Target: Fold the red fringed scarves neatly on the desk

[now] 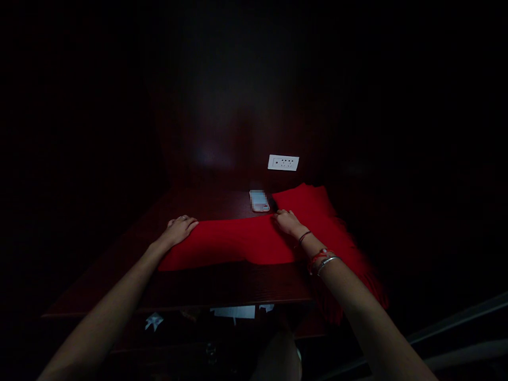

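Note:
A red fringed scarf [222, 241] lies across the dark wooden desk, its left part laid out as a long strip. At the far left corner of that strip, my left hand [181, 229] is closed on the edge, with a ring on one finger. My right hand [289, 222] grips the far edge farther right, fingers curled at the cloth. Beyond and beside my right forearm, the rest of the scarf spreads in a wider heap, and its fringe hangs over the desk's right side. Dim light hides the exact hold of my fingertips.
A phone [259, 201] rests on the desk just beyond the scarf. A white socket panel [283, 162] is fixed to the back wall. Below the desk's front edge [178, 308], pale papers [234, 312] and a crumpled white piece [154, 320] show. Pale bars [456, 323] cross the lower right.

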### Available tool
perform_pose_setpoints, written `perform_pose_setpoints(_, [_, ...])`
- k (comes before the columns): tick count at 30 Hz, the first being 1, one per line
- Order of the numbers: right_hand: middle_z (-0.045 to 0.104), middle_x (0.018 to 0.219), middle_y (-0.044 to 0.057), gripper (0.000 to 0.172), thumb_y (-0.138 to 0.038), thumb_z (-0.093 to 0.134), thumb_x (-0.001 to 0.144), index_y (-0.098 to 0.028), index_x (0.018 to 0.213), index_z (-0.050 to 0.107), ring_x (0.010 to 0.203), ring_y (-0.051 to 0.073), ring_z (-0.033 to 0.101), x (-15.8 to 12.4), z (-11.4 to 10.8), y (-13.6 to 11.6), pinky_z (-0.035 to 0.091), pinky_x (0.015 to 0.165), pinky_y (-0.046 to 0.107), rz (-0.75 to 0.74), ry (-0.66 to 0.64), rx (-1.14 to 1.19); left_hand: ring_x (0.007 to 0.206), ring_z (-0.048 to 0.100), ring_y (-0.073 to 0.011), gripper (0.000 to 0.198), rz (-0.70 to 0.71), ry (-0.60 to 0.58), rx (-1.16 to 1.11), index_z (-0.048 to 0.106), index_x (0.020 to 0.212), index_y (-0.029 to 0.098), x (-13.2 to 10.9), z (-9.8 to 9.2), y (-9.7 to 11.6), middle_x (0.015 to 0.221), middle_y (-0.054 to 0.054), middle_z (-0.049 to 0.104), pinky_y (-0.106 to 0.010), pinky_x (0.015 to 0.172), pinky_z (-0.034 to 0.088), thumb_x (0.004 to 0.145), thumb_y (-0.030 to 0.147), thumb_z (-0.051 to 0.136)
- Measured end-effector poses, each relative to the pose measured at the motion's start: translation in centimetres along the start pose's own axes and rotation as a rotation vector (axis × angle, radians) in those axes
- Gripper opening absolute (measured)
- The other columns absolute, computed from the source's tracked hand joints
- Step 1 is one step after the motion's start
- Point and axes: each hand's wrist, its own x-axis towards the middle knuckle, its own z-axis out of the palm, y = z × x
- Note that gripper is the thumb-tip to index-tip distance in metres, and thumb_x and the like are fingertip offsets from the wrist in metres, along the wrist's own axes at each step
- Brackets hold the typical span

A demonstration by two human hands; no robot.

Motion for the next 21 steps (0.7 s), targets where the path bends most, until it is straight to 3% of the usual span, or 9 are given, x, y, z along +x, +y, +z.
perform_pose_setpoints(5, [0.058,0.099,0.011,0.02,-0.021,0.046,0.078,-0.016,0.092,0.06,0.097,0.023,0.049,1.6,-0.1,1.7,0.032,0.083,0.039,-0.024,-0.052,-0.026,0.095,0.048,-0.0222,0.034,0.023,-0.016,-0.01,0.056,0.09,0.023,0.4,-1.3,-2.5,0.098,-0.007,0.055,-0.033,0.078,0.036,0.076,0.044,0.033])
perform_pose_setpoints(11, [0.057,0.102,0.011,0.025,-0.023,0.039,0.082,-0.014,0.096,0.057,0.095,0.017,0.051,3.6,-1.4,4.6,0.035,0.079,0.024,0.007,-0.079,-0.003,0.077,0.053,-0.0192,0.033,-0.031,-0.129,-0.225,0.057,0.072,0.021,1.0,-3.4,-5.0,0.075,-0.001,0.058,-0.026,0.067,0.038,0.065,0.049,0.04])
perform_pose_setpoints(15, [0.059,0.098,0.012,0.026,-0.025,0.037,0.083,-0.013,0.097,0.055,0.088,0.018,0.055,4.6,-0.8,5.0,0.038,0.071,0.022,0.036,-0.115,-0.003,0.067,0.052,-0.0165,0.035,-0.053,-0.151,-0.445,0.053,0.069,0.017,1.4,-2.0,-5.3,0.066,-0.001,0.057,-0.024,0.061,0.04,0.063,0.048,0.038])
perform_pose_setpoints(18, [0.059,0.096,0.012,0.025,-0.025,0.037,0.083,-0.014,0.098,0.053,0.084,0.018,0.056,4.6,0.0,4.4,0.039,0.067,0.024,0.038,-0.121,-0.015,0.074,0.053,-0.0175,0.027,-0.066,-0.069,-0.331,0.054,0.065,0.017,1.6,-0.8,-5.6,0.071,-0.003,0.058,-0.026,0.069,0.041,0.063,0.04,0.038])
perform_pose_setpoints(21, [0.059,0.098,0.011,0.024,-0.026,0.038,0.083,-0.016,0.1,0.051,0.085,0.019,0.055,4.1,0.4,4.0,0.039,0.07,0.026,0.018,-0.105,-0.029,0.086,0.052,-0.0186,0.03,-0.03,-0.004,-0.181,0.058,0.078,0.016,1.7,-0.6,-5.8,0.085,-0.006,0.058,-0.028,0.079,0.038,0.067,0.036,0.038])
